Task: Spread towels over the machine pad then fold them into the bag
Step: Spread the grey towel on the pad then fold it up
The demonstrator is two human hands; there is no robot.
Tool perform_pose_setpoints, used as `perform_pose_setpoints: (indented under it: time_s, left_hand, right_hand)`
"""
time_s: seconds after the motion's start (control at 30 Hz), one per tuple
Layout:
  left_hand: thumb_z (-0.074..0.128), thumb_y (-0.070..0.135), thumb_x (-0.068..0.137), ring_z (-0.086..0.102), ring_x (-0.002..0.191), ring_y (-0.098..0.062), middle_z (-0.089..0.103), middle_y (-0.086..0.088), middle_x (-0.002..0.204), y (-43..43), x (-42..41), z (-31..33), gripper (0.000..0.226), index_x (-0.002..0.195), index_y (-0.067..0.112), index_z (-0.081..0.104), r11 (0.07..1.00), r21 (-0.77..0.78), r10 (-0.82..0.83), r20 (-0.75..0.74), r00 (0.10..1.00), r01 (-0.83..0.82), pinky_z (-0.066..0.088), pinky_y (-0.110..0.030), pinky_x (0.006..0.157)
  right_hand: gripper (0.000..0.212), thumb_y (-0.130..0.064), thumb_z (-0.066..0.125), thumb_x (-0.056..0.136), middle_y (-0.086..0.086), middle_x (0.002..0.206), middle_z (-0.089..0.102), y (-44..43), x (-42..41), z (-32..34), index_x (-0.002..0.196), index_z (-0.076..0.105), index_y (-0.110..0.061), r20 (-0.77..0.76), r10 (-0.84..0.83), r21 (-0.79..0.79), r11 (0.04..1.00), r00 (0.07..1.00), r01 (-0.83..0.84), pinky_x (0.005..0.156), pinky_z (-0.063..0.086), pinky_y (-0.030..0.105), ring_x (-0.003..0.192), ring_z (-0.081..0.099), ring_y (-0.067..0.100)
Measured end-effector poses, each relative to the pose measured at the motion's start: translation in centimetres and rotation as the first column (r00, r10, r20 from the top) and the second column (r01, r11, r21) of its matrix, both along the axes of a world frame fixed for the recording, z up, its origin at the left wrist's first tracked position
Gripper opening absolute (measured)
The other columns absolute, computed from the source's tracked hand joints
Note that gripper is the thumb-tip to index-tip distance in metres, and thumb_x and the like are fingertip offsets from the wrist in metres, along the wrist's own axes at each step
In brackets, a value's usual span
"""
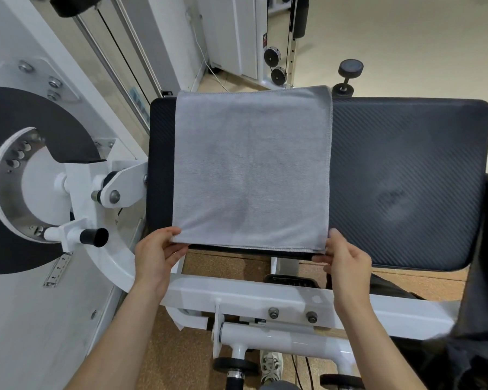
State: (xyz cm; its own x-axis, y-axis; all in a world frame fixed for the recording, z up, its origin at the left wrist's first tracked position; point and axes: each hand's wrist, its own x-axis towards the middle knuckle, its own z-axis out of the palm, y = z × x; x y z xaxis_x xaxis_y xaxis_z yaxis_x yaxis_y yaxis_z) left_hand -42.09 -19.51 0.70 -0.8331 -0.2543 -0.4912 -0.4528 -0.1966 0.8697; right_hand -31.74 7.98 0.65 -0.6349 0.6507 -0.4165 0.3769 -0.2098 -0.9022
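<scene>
My left hand and right hand each pinch a near corner of the grey towel — it lies flat on the left half of the machine pad, running straight away from me, so a fold likely carries this edge forward.

One flat grey microfibre towel was counted, and one black ribbed cushioned machine pad. Two bare hands were counted: one left hand, one right hand. Two round black cable pulleys and one white laced shoe were noted.
</scene>
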Motion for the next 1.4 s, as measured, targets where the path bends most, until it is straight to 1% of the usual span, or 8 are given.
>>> perform_pose_setpoints:
  time_s: [0.2,0.37,0.47,0.7,0.83,1.0,1.13,1.4]
  left_hand:
    - [0.068,0.001,0.087,0.062,0.077,-0.019,0.065,-0.009,0.086,0.6,0.1,0.3,0.011,0.088,0.011,0.064,0.969,-0.237,-0.069,-0.024,0.997,0.062,0.054,-0.017,0.058]
    - [0.061,0.003,0.092,0.065,0.081,-0.015,0.067,0.001,0.097,0.1,1.3,0.2,0.018,0.095,0.018,0.072,0.863,-0.46,-0.227,0.018,0.974,0.21,0.05,-0.013,0.063]
    - [0.061,0.005,0.092,0.067,0.077,-0.007,0.069,0.003,0.096,-0.4,2.0,0.1,0.019,0.095,0.02,0.073,0.808,-0.532,-0.286,0.02,0.958,0.252,0.048,-0.008,0.058]
    - [0.068,-0.002,0.084,0.058,0.099,0.005,0.06,0.022,0.11,-1.1,3.1,1.3,0.049,0.115,0.035,0.063,0.56,-0.658,-0.623,0.066,0.78,0.503,0.046,-0.01,0.084]
    - [0.06,-0.004,0.085,0.055,0.093,-0.001,0.061,0.015,0.103,-1.3,2.6,2.9,0.042,0.118,0.021,0.067,0.197,-0.926,-0.846,0.006,0.533,0.323,0.053,-0.026,0.083]
    - [0.062,0.009,0.086,0.047,0.102,-0.02,0.058,-0.007,0.105,2.4,0.7,7.4,0.02,0.101,0.013,0.075,0.12,-0.993,-0.949,-0.116,0.294,-0.007,0.045,-0.031,0.084]
    - [0.055,0.023,0.089,0.059,0.093,-0.012,0.068,0.002,0.098,6.6,0.4,10.7,0.023,0.099,0.015,0.075,0.213,-0.968,-0.974,-0.2,0.108,0.131,0.046,-0.028,0.084]
    - [0.074,0.022,0.077,0.062,0.081,-0.003,0.073,0.012,0.082,8.1,0.1,11.7,0.01,0.086,0.02,0.076,0.319,-0.94,-0.93,-0.286,0.232,0.121,0.043,-0.017,0.08]
  right_hand:
    - [0.016,-0.013,0.067,0.087,-0.001,0.068,0.059,0.0,0.0,-0.1,0.084,0.052,-0.016,0.056,0.15,0.497,0.853,0.987,-0.158,0.06,0.044,0.032,0.063,0.057,0.015]
    - [0.02,0.003,0.065,0.083,-0.002,0.072,0.047,1.2,1.2,-1.6,0.098,0.066,-0.011,0.199,0.467,0.828,0.391,0.861,-0.403,0.053,0.035,0.029,0.061,0.044,0.017]
    - [0.021,-0.001,0.068,0.084,-0.003,0.073,0.051,1.9,1.8,-2.0,0.103,0.069,-0.011,0.271,0.528,0.832,0.292,0.805,-0.472,0.056,0.039,0.028,0.064,0.049,0.017]
    - [0.027,0.0,0.067,0.083,0.0,0.086,0.064,0.7,1.1,0.8,0.101,0.058,-0.019,0.014,0.129,0.288,0.949,0.992,-0.127,0.069,0.054,0.032,0.072,0.061,0.013]
    - [0.029,0.007,0.063,0.086,0.005,0.084,0.068,-0.3,-0.4,3.9,0.109,0.062,-0.01,-0.122,-0.101,-0.312,0.948,0.987,0.058,0.063,0.055,0.024,0.073,0.065,0.013]
    - [0.033,0.004,0.069,0.083,0.011,0.091,0.074,-2.6,-1.8,7.7,0.111,0.066,-0.013,-0.264,0.073,-0.202,0.971,0.962,-0.129,0.082,0.056,0.03,0.084,0.07,0.019]
    - [0.025,0.001,0.068,0.086,0.008,0.087,0.076,-4.4,-2.9,9.8,0.107,0.067,-0.013,-0.336,0.301,-0.071,0.937,0.892,-0.343,0.076,0.058,0.026,0.082,0.072,0.015]
    - [0.034,0.003,0.071,0.082,0.004,0.088,0.069,-3.6,-3.5,11.1,0.101,0.061,-0.022,-0.284,0.52,0.198,0.854,0.806,-0.481,0.076,0.058,0.029,0.079,0.068,0.016]
